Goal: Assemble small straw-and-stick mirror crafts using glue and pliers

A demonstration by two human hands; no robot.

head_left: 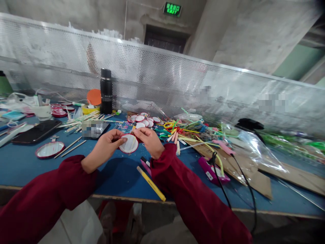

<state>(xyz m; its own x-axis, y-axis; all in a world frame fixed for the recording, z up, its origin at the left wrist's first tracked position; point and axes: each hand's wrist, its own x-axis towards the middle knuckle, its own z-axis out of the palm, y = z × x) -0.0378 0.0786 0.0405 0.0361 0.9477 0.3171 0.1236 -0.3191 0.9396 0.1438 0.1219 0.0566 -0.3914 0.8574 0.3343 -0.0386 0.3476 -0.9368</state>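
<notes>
Left hand (111, 139) pinching a red-rimmed white disc (129, 144), right hand (150, 139) at its upper edge, grip unclear; yellow stick (151, 184) lying nearer on the blue table (115, 185)

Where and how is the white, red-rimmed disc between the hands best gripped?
Probably pinch the disc by its near rim, coming from the person's side: that curved edge is uncovered, while the left hand and right hand crowd its upper left and upper right.
</notes>
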